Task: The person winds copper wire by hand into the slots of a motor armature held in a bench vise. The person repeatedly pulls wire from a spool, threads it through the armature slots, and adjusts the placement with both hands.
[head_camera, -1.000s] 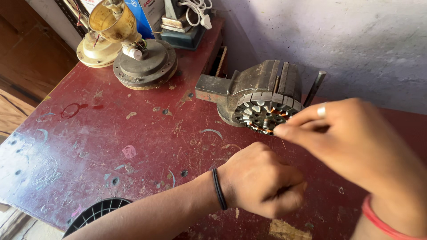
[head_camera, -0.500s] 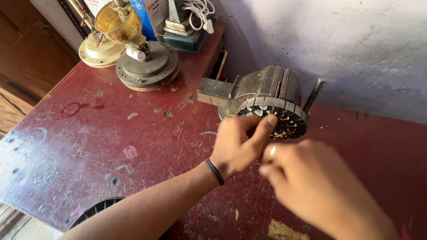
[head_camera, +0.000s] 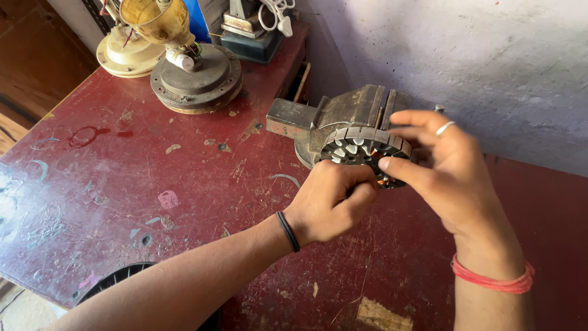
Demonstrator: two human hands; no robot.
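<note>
Right of the frame's centre, the slotted motor stator [head_camera: 358, 150] sits clamped in a grey bench vise [head_camera: 343, 113], its round face tilted toward you and its axis running back toward the wall. Your left hand [head_camera: 331, 202] is curled closed against its lower edge; your right hand [head_camera: 444, 165] pinches its right rim. The worn red table [head_camera: 122, 184] meets a pale plastered wall [head_camera: 490, 55]; fan motor parts [head_camera: 196, 76] stand upper left.
</note>
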